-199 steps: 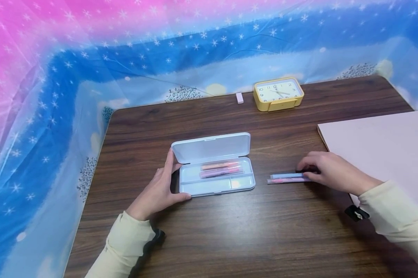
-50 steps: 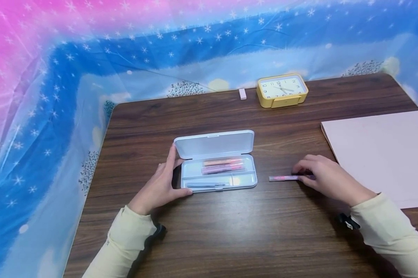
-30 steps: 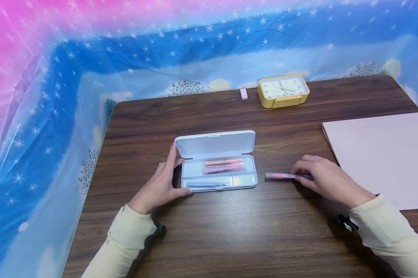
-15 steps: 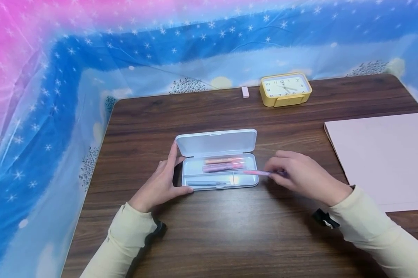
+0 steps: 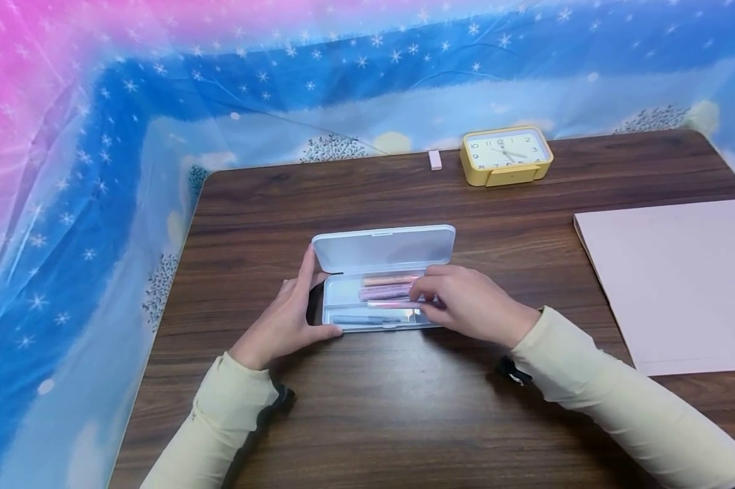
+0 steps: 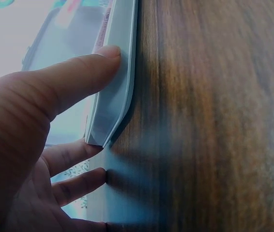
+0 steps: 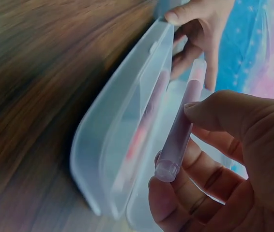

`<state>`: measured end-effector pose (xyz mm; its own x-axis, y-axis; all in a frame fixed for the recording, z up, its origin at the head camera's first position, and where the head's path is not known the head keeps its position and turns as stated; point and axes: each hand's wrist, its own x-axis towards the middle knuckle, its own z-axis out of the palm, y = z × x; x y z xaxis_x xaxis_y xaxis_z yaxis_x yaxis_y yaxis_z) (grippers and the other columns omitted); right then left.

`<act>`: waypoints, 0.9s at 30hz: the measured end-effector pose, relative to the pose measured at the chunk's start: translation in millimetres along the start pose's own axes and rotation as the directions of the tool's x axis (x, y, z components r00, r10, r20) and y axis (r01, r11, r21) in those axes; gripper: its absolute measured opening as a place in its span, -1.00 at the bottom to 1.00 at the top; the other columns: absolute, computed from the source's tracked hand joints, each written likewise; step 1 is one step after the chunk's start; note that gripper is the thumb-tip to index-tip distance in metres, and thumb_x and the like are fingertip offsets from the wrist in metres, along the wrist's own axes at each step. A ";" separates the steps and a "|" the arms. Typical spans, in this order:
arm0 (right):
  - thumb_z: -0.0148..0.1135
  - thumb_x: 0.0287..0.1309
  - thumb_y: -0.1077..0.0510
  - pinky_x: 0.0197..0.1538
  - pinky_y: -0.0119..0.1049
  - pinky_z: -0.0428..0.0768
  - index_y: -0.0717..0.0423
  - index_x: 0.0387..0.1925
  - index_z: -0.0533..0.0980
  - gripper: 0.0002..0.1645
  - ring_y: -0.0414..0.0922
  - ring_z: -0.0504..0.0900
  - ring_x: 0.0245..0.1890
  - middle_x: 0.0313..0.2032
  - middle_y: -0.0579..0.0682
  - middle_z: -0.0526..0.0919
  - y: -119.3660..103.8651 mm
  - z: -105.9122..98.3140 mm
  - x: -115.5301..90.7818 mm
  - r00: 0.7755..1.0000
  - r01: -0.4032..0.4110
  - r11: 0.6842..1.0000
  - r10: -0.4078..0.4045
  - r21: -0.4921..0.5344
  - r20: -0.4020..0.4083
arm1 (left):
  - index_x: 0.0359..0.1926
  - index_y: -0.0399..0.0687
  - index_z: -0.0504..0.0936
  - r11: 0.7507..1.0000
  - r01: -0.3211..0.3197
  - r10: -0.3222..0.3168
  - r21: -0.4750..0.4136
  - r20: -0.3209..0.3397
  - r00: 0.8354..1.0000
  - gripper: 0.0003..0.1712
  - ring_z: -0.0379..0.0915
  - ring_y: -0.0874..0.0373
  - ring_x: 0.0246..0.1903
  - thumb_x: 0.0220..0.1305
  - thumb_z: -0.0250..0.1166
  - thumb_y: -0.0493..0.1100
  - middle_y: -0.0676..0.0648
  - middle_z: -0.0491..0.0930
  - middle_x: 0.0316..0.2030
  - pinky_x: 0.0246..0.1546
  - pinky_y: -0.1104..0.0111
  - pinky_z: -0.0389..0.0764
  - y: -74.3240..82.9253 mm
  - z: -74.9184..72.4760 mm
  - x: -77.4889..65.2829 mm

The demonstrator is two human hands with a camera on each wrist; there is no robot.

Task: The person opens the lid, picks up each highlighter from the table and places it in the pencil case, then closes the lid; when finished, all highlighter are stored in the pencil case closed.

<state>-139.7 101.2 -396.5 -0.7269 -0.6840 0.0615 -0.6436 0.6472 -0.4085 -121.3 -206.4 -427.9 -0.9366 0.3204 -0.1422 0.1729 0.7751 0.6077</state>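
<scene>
A white pencil case [image 5: 343,299] lies on the table with its lid [image 5: 384,250] raised. My left hand [image 5: 288,316] spans its left end, the thumb against the front wall and the index finger up at the lid's edge. Between thumb and fingers, my right hand [image 5: 465,302] pinches a slim purple pen [image 7: 178,128] with clear ends, held over the case. Orange and purple pens [image 5: 382,292] lie in the rear compartment. In the front one lies a thin blue-grey pen [image 5: 367,319]. The right fingers hide the case's right end in the head view.
A yellow alarm clock [image 5: 507,156] stands at the table's back edge, with a small pink-white eraser-like block [image 5: 435,160] to its left. A large pale pink board or folder [image 5: 679,285] lies at the right. A patterned cloth [image 5: 251,88] hangs behind the table.
My right hand has picked the purple pen up from the table and carried it left over the case. Earlier, the blue-grey pen went into the front compartment. My left hand stays on the case.
</scene>
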 end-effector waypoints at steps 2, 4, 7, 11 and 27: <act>0.31 0.21 0.12 -0.33 -0.35 0.50 -0.11 -0.16 0.67 -0.84 -0.28 0.46 -0.42 -0.27 -0.19 0.61 -3.2 4.1 6.7 1.000 0.012 1.000 -0.012 -0.002 -0.001 | 0.48 0.33 -0.66 1.000 0.002 -0.002 0.005 0.000 1.000 0.58 0.00 -0.12 0.47 -0.01 0.56 0.09 -0.03 0.30 0.44 0.42 -0.18 0.11 0.4 -0.3 0.1; 0.31 0.21 0.12 -0.35 -0.35 0.49 -0.10 -0.17 0.67 -0.85 -0.27 0.45 -0.44 -0.28 -0.18 0.61 -6.0 8.2 12.8 1.000 0.023 1.000 -0.023 -0.002 -0.007 | 0.49 0.32 -0.66 1.000 0.002 -0.002 0.006 0.000 1.000 0.58 0.00 -0.12 0.47 -0.01 0.56 0.10 -0.03 0.30 0.44 0.42 -0.17 0.12 0.6 -0.7 0.4; 0.30 0.21 0.12 -0.39 -0.36 0.46 -0.10 -0.19 0.67 -0.86 -0.26 0.43 -0.46 -0.31 -0.18 0.59 -10.1 12.8 20.3 0.999 0.031 1.000 -0.031 -0.004 -0.019 | 0.49 0.32 -0.65 1.000 0.006 -0.006 0.001 -0.001 1.000 0.57 0.00 -0.11 0.46 -0.01 0.56 0.10 -0.03 0.30 0.44 0.42 -0.18 0.12 0.7 -1.5 0.4; 0.29 0.20 0.14 -0.39 -0.33 0.47 -0.10 -0.22 0.67 -0.87 -0.23 0.43 -0.46 -0.35 -0.16 0.58 -13.2 18.2 27.1 0.998 0.036 0.999 -0.037 -0.019 -0.046 | 0.48 0.36 -0.66 1.000 -0.013 0.013 -0.003 -0.003 1.000 0.57 0.03 -0.10 0.45 0.00 0.56 0.10 -0.03 0.30 0.44 0.42 -0.17 0.11 0.2 -1.0 1.8; 0.33 0.22 0.12 -0.13 -0.19 0.63 -0.05 -0.16 0.69 -0.84 -0.17 0.63 -0.26 -0.19 -0.09 0.68 -27.0 36.9 43.5 1.000 0.005 1.000 -0.005 -0.004 -0.001 | 0.47 0.42 -0.67 1.000 -0.001 0.001 -0.013 0.000 1.000 0.57 0.00 -0.10 0.47 -0.01 0.56 0.09 -0.03 0.29 0.44 0.45 -0.19 0.02 -0.9 -1.3 -0.4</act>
<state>-145.1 41.5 -416.5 -0.7236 -0.6872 0.0641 -0.6482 0.6448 -0.4049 -121.4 -207.9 -427.4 -0.9363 0.3212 -0.1417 0.1698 0.7676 0.6180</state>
